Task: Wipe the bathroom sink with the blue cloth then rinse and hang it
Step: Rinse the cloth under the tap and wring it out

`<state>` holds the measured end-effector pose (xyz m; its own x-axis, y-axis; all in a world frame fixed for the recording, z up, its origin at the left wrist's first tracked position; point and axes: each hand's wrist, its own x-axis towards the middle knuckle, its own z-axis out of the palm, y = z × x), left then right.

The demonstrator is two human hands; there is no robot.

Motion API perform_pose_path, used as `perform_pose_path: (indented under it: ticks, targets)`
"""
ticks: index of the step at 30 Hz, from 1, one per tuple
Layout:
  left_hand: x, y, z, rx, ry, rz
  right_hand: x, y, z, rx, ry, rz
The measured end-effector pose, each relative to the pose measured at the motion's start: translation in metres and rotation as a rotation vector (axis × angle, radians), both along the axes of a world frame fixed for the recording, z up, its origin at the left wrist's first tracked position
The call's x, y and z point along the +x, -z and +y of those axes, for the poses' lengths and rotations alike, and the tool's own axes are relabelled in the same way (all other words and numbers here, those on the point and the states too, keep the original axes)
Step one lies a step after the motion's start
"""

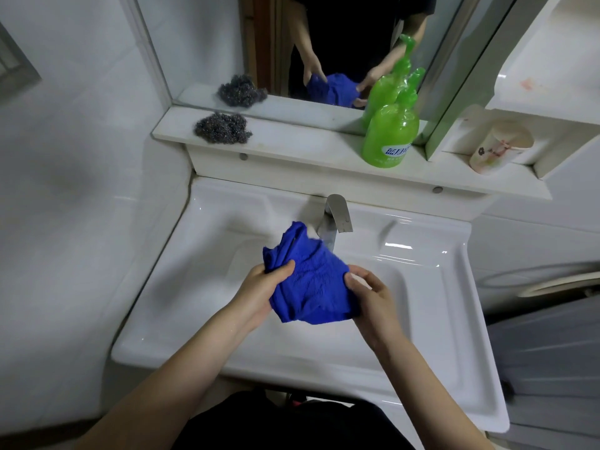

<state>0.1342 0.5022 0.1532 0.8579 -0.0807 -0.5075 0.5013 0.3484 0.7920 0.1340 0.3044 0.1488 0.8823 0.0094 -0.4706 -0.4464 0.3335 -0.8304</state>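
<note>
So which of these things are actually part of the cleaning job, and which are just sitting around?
In the job: the blue cloth, gripped by the left hand and right hand; the sink; the faucet.

Lying about: the steel scourer and green soap bottle on the shelf; the flowered cup beside it.

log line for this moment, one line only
left hand: grips blue cloth | right hand: grips blue cloth | blue cloth: bunched, above sink, near faucet | water: unclear
</note>
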Motion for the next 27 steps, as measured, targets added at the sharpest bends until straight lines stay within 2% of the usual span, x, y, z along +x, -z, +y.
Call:
perform_pose_path:
  ticks: [2,4,6,8,12,14,16,19,24,27]
  targets:
    - [-0.002,0.006,-0.001,0.013,-0.001,0.066,-0.003,0.01,0.003,-0.421,-0.099,-0.015]
    - [-0.003,0.007,-0.003,0.055,0.037,0.071,-0.008,0.012,0.005,-0.821,-0.209,-0.182]
    - [-0.002,0.004,-0.005,0.102,0.07,0.048,-0.014,0.003,0.01,-0.951,-0.258,-0.485]
    - [0.002,-0.001,-0.009,0.117,0.105,0.029,-0.018,-0.004,0.021,-0.941,-0.355,-0.671]
    - [0.009,-0.005,-0.014,0.054,0.129,0.033,-0.015,-0.001,0.04,-0.976,-0.546,-0.633]
    - [0.01,-0.006,-0.011,0.013,0.102,0.033,-0.011,0.003,0.04,-0.87,-0.558,-0.613]
    - [0.009,-0.006,-0.003,-0.012,0.084,0.025,-0.007,0.003,0.036,-0.657,-0.563,-0.543]
    - [0.007,-0.005,0.007,-0.011,0.084,0.013,-0.002,-0.001,0.031,-0.47,-0.507,-0.441]
    - [0.007,-0.009,0.011,0.1,0.064,-0.049,0.007,-0.007,0.032,-0.303,-0.2,-0.288]
    - [0.001,-0.006,0.011,0.149,0.038,-0.074,0.01,-0.008,0.035,-0.349,-0.183,-0.318]
